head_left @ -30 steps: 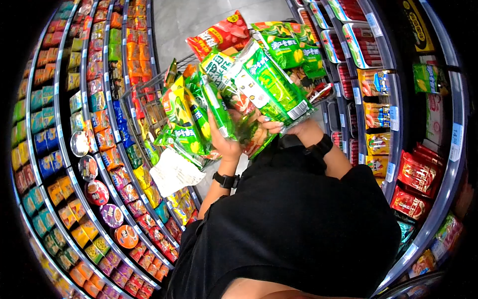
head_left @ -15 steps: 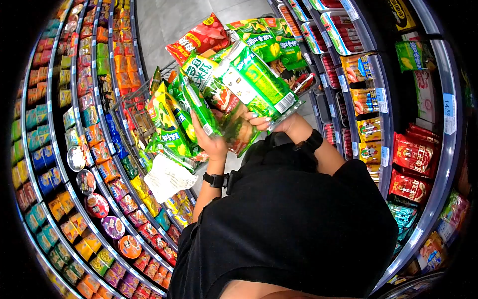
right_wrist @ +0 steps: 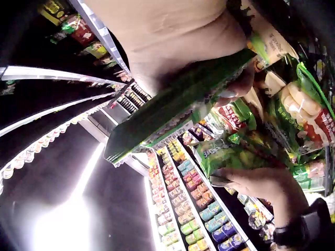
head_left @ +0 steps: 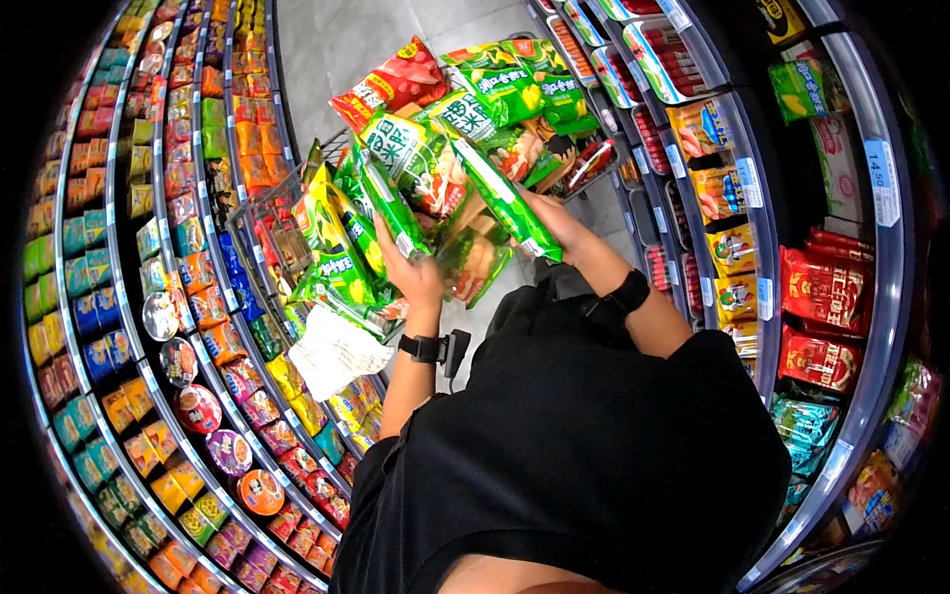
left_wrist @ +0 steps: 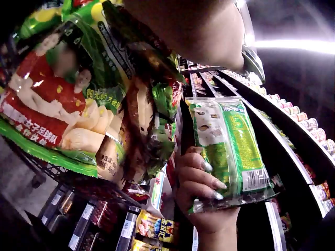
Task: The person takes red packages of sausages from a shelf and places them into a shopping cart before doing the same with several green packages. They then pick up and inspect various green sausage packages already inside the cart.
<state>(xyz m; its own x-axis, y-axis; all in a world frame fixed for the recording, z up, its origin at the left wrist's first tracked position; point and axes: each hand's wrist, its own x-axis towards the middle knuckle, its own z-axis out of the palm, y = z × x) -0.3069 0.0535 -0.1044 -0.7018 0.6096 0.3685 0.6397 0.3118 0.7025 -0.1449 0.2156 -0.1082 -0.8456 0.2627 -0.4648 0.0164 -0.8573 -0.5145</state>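
Note:
In the head view my left hand [head_left: 416,277] grips a slim green pack [head_left: 392,210] by its lower end, at the left of a cart [head_left: 259,220] heaped with snack bags. My right hand [head_left: 556,224] pinches a second green pack [head_left: 503,196], turned edge-on. The left wrist view shows my right hand [left_wrist: 201,184] with fingers curled over its green pack [left_wrist: 235,149], white panel and barcode facing. In the right wrist view that pack [right_wrist: 172,107] lies dark under my palm, and my left hand [right_wrist: 269,189] holds the other pack [right_wrist: 230,159].
A red bag [head_left: 394,81] and green bags [head_left: 495,81] fill the cart's far side. A white paper [head_left: 338,354] hangs at its near left. Shelves of small packets [head_left: 117,346] line the left; sausage packs [head_left: 683,61] and red bags [head_left: 821,289] line the right. Grey floor [head_left: 332,40] lies ahead.
My right hand has turned its green pack from face-up to edge-on, uncovering bags beneath. My left hand keeps its grip. The view has shifted, with the cart slightly left of its earliest position.

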